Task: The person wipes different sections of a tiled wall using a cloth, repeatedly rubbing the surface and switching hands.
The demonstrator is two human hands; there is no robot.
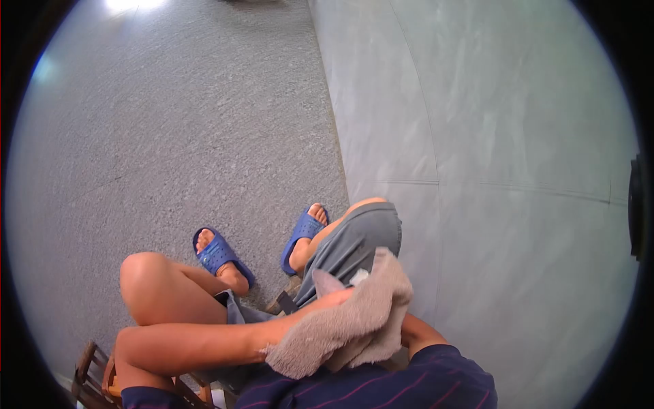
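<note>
A beige towel [354, 327] is bunched over the lap, against the dark striped shirt. My left hand [332, 298] reaches under it, with only its edge showing and the fingers hidden. Beside that hand are a pale pinkish object [325, 282] and a small white piece [359, 277], both too unclear to name. From the right, my right forearm [419, 332] runs in behind the towel, which hides my right hand.
Grey shorts [364, 235] cover my bent legs. Blue sandals [219, 252] stand on the rough grey floor [184, 123]. A smooth grey surface [518, 204] lies at the right, with a dark object [635, 208] at its far edge. Wooden slats [88, 371] show at the lower left.
</note>
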